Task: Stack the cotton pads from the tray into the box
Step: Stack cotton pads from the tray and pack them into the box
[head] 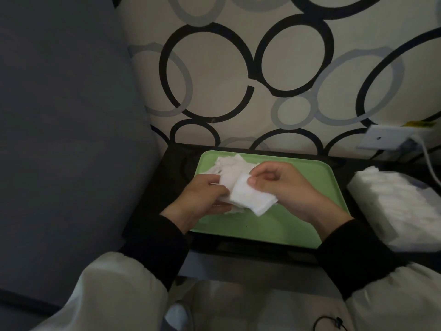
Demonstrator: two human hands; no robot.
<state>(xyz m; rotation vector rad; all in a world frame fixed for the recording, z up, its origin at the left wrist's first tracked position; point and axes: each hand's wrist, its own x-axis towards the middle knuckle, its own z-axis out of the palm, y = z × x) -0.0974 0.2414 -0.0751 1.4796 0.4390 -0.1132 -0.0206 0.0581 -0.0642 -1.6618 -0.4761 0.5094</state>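
Observation:
A green tray point(274, 225) lies on a dark low table. At the tray's far left corner lies a loose heap of white cotton pads point(229, 163). Above the tray, my left hand point(202, 199) grips a small bundle of pads. My right hand point(281, 187) pinches the top pad point(250, 197) of that bundle between thumb and fingers. To the right of the tray stands the box point(405, 240), filled with a stack of white pads point(391, 199).
A patterned wall with black and grey rings rises behind the table. A dark blue cushion point(66, 139) fills the left side. At the far right are a wall socket point(391, 137) and a white cable point(429, 161). My knees are below the table.

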